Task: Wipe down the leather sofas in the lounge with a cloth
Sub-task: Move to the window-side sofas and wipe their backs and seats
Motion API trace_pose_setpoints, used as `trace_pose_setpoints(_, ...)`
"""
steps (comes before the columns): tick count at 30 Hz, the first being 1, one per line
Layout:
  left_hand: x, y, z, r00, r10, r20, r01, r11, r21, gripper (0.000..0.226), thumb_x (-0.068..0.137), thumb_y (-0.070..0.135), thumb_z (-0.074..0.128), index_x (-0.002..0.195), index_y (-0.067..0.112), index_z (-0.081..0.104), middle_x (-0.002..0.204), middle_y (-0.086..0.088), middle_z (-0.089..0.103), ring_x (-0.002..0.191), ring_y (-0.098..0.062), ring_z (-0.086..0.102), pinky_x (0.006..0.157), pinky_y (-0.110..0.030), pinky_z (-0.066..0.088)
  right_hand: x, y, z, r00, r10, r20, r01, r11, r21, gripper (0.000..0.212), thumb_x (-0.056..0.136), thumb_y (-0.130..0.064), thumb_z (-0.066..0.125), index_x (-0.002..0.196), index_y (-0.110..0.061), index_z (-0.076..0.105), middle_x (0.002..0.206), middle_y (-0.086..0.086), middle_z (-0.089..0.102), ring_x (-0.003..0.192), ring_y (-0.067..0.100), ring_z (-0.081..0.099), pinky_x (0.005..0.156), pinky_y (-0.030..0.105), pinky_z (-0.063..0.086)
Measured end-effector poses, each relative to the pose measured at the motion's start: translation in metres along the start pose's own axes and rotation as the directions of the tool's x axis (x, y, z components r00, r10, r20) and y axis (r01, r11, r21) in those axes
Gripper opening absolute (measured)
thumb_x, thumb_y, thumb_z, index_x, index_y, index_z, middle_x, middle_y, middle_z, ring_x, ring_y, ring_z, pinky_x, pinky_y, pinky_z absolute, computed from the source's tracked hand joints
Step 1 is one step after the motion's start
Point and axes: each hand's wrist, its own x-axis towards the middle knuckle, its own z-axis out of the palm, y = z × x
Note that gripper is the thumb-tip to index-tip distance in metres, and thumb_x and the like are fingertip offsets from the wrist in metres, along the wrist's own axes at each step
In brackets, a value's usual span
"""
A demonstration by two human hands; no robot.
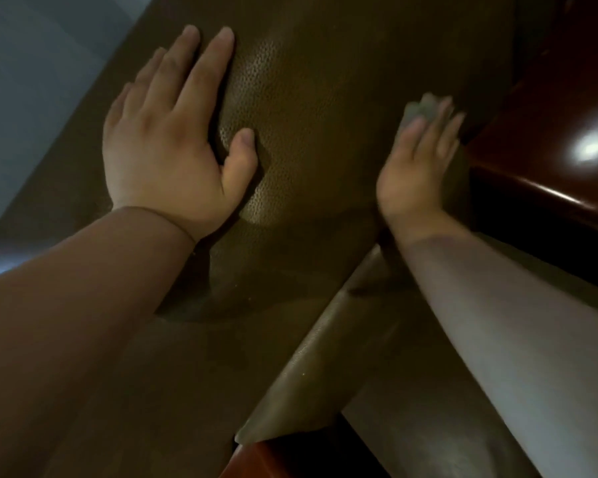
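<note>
Head view, looking down at a steep tilt. The olive-brown, pebble-grained leather sofa cushion fills the middle of the view; a lit patch on it shows the grain clearly.

Left hand: laid flat, palm down, on the cushion toward its left edge. Fingers straight and close together, thumb spread out to the side, its tip pressing into the leather. A dent and a fold in the leather show beside the thumb. It holds nothing.

Right hand: at the right edge of the cushion, just beside the glossy dark reddish-brown wooden frame of the sofa. Fingers extended, not curled. This hand is motion-blurred.

Small grey-green cloth: a crumpled bit of it shows just past the right fingertips, against the leather at the cushion's right edge. The rest is hidden under the hand. Whether the fingers merely press it or also pinch it, I cannot tell through the blur.

A second olive-brown leather cushion edge, rounded, runs diagonally from the lower middle up toward the right wrist, with a seam between it and the main cushion. A bright reflection sits on the wooden frame at the far right. A pale grey surface shows at the upper left, beyond the sofa's edge.
</note>
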Motion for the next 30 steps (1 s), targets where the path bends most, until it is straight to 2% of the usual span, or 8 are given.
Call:
trace_pose_setpoints(9, 0.007, 0.005, -0.021, 0.988, -0.028, 0.151, 0.038, 0.997, -0.066, 0.069, 0.104, 0.057, 0.036, 0.168, 0.036, 0.021, 0.174, 0.0, 0.028, 0.158, -0.025, 0.029, 0.126, -0.05, 0.028, -0.21, -0.066, 0.021, 0.893, -0.408, 0.192, 0.385, 0.911, 0.145, 0.065, 0.11, -0.05, 0.017, 0.167, -0.025, -0.003, 0.175, 0.008, -0.012, 0.161, 0.031, -0.014, 0.128, 0.059, 0.012)
trace_pose_setpoints(15, -0.099, -0.057, -0.085, 0.883, 0.084, 0.462, -0.014, 0.988, -0.154, 0.079, 0.099, 0.062, 0.039, 0.166, 0.05, -0.001, 0.177, 0.019, 0.0, 0.163, -0.006, 0.001, 0.13, -0.044, 0.013, -0.1, -0.092, 0.014, 0.996, 0.072, 0.046, -0.079, 0.982, 0.173, 0.067, 0.107, -0.046, 0.009, 0.169, -0.02, 0.003, 0.176, 0.01, -0.007, 0.161, 0.033, -0.009, 0.13, 0.053, 0.002)
trace_pose_setpoints(17, -0.146, -0.067, -0.088, 0.907, 0.096, 0.409, -0.054, 0.992, -0.112, 0.077, 0.1, 0.052, 0.04, 0.168, 0.035, 0.007, 0.178, 0.006, 0.006, 0.164, -0.017, 0.004, 0.131, -0.052, 0.017, -0.155, -0.109, 0.033, 0.986, -0.166, 0.025, 0.164, 0.984, 0.072, 0.068, 0.107, -0.044, 0.001, 0.168, -0.015, 0.008, 0.174, 0.017, -0.008, 0.16, 0.04, -0.009, 0.129, 0.054, 0.002)
trace_pose_setpoints(19, -0.158, -0.066, -0.074, 0.953, 0.082, 0.291, -0.058, 0.994, -0.088, 0.074, 0.1, 0.047, 0.04, 0.166, 0.02, 0.018, 0.175, -0.008, 0.018, 0.163, -0.029, 0.016, 0.128, -0.059, 0.023, -0.24, -0.111, 0.045, 0.836, -0.539, 0.105, 0.522, 0.839, 0.152, 0.062, 0.111, -0.046, 0.017, 0.168, -0.02, 0.013, 0.174, 0.017, -0.002, 0.16, 0.042, -0.003, 0.128, 0.058, 0.006)
trace_pose_setpoints(22, -0.157, -0.07, -0.062, 0.97, 0.123, 0.209, -0.106, 0.99, -0.089, 0.071, 0.101, 0.044, 0.037, 0.165, 0.015, 0.025, 0.174, -0.013, 0.024, 0.162, -0.033, 0.021, 0.125, -0.062, 0.027, -0.263, -0.088, 0.049, 0.716, -0.686, 0.133, 0.666, 0.727, 0.165, 0.061, 0.111, -0.043, 0.027, 0.167, -0.025, 0.01, 0.175, 0.011, 0.005, 0.161, 0.037, 0.002, 0.128, 0.056, 0.012)
trace_pose_setpoints(24, -0.16, -0.076, -0.059, 0.973, 0.157, 0.171, -0.143, 0.986, -0.091, 0.071, 0.102, 0.043, 0.038, 0.167, 0.016, 0.026, 0.174, -0.012, 0.024, 0.162, -0.033, 0.021, 0.126, -0.061, 0.026, -0.213, -0.076, 0.05, 0.827, -0.563, -0.004, 0.559, 0.82, 0.127, 0.061, 0.11, -0.03, 0.033, 0.165, -0.007, 0.019, 0.172, 0.023, 0.013, 0.16, 0.044, 0.008, 0.127, 0.061, 0.014)
trace_pose_setpoints(27, -0.162, -0.075, -0.056, 0.979, 0.144, 0.145, -0.139, 0.989, -0.048, 0.072, 0.101, 0.048, 0.038, 0.167, 0.019, 0.028, 0.173, -0.012, 0.026, 0.16, -0.035, 0.025, 0.127, -0.059, 0.025, -0.142, -0.069, 0.042, 0.994, -0.043, -0.097, 0.065, 0.971, 0.232, 0.065, 0.111, -0.039, 0.024, 0.166, -0.009, 0.012, 0.175, 0.015, 0.006, 0.162, 0.033, 0.001, 0.129, 0.055, 0.011)
trace_pose_setpoints(30, -0.163, -0.073, -0.054, 0.982, 0.143, 0.121, -0.14, 0.99, -0.028, 0.074, 0.101, 0.054, 0.039, 0.167, 0.022, 0.029, 0.173, -0.014, 0.027, 0.158, -0.039, 0.027, 0.126, -0.059, 0.026, -0.197, -0.076, 0.057, 0.99, -0.133, -0.051, 0.139, 0.982, 0.127, 0.067, 0.111, -0.038, 0.007, 0.163, 0.001, 0.019, 0.172, 0.024, 0.004, 0.161, 0.038, -0.005, 0.13, 0.053, 0.005)
